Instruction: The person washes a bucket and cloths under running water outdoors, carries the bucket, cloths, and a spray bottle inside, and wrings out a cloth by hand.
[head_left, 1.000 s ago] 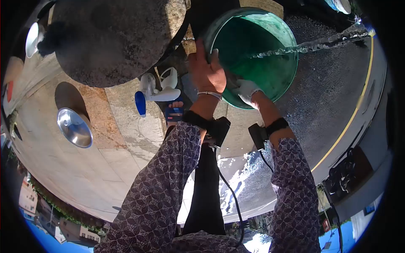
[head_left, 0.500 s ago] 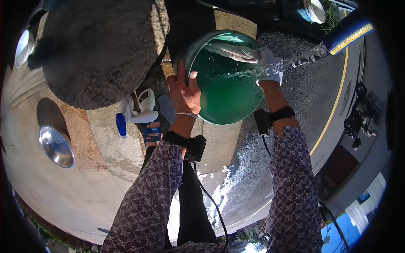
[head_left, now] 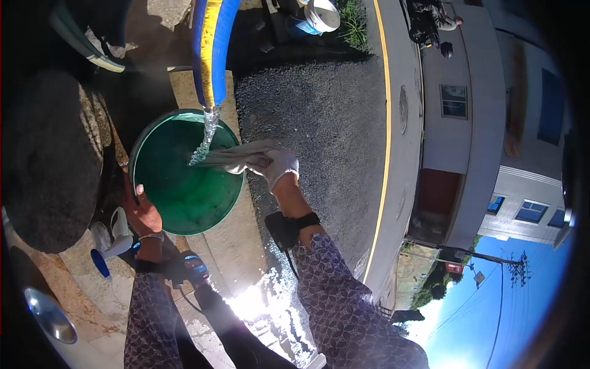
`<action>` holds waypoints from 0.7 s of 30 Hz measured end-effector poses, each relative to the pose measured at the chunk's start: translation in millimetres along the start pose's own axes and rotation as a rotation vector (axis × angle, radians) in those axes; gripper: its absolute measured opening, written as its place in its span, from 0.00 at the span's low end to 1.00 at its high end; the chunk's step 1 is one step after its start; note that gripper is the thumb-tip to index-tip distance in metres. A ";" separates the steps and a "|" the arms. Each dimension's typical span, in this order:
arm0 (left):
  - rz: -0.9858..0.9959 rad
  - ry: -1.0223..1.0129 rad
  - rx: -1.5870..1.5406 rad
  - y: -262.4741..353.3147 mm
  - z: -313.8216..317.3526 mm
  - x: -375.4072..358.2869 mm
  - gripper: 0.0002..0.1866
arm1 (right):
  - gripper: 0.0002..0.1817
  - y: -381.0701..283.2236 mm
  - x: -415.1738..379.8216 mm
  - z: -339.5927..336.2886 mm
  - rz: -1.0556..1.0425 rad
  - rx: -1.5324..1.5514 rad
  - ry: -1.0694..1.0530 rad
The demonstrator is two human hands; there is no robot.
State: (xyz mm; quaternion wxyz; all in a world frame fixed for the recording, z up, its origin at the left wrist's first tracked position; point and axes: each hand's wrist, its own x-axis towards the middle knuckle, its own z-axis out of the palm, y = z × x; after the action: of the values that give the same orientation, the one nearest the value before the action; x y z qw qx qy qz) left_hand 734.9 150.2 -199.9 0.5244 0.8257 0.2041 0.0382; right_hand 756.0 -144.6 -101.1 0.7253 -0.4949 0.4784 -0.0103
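Observation:
A round green bucket [head_left: 175,203] stands with its mouth facing up, wet inside. My left hand [head_left: 142,214] grips its near left rim, the thumb over the edge and the other fingers partly hidden outside. My right hand [head_left: 281,167], in a white glove, is closed on a wet, greyish-white cloth [head_left: 239,157]. That cloth stretches across the bucket's right rim, one end inside. From above, a blue and yellow hose [head_left: 212,52] pours a stream of water [head_left: 209,132] into the bucket beside the cloth.
A big dark stone slab [head_left: 49,166] lies to the left. Below it are a white and blue bottle [head_left: 115,237] and a metal bowl [head_left: 50,315]. A white bucket [head_left: 322,16] stands beyond, near the road's yellow line [head_left: 386,92]. A person [head_left: 437,15] sits across the road.
The view has swung right, so the bucket appears farther left. My right hand has drawn the cloth outward over the rim. The hose now enters from above instead of the right.

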 end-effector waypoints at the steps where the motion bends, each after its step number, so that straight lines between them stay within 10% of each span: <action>1: 0.002 0.007 -0.015 -3.5 2.2 0.4 0.30 | 0.15 -6.1 -6.2 8.7 0.021 0.106 -0.074; 5: 0.032 -0.046 -0.010 -2.7 -8.9 -3.8 0.30 | 0.10 5.7 -2.3 0.8 -0.387 -0.242 -0.257; 10: 0.028 -0.062 -0.050 -14.8 -11.9 -8.0 0.31 | 0.08 -7.6 -10.9 41.2 -0.233 0.088 -0.325; 14: -0.030 -0.083 0.026 -17.5 -7.8 -2.7 0.30 | 0.08 1.5 -24.8 104.1 -0.562 -0.658 -0.021; 16: 0.010 -0.039 -0.008 -4.4 -7.4 -2.4 0.30 | 0.10 -4.7 -28.8 120.8 -1.073 -1.368 -0.196; 17: -0.056 -0.053 -0.120 13.6 -12.3 -3.4 0.31 | 0.16 24.0 17.4 110.0 -0.643 -0.544 -0.518; 19: -0.016 -0.061 0.094 1.8 -11.9 -1.4 0.28 | 0.23 16.5 28.9 101.3 -1.478 -1.980 -0.297; 21: -0.010 -0.039 0.142 15.2 -8.0 -0.2 0.26 | 0.22 -2.2 6.4 104.5 -1.196 -2.192 -0.312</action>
State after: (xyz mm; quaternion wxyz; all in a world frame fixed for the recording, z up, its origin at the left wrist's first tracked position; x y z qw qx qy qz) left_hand 737.0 151.4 -182.9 0.4685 0.8605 0.2002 0.0049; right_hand 834.1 -74.9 -98.4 -0.1356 -0.9709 -0.1536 0.1238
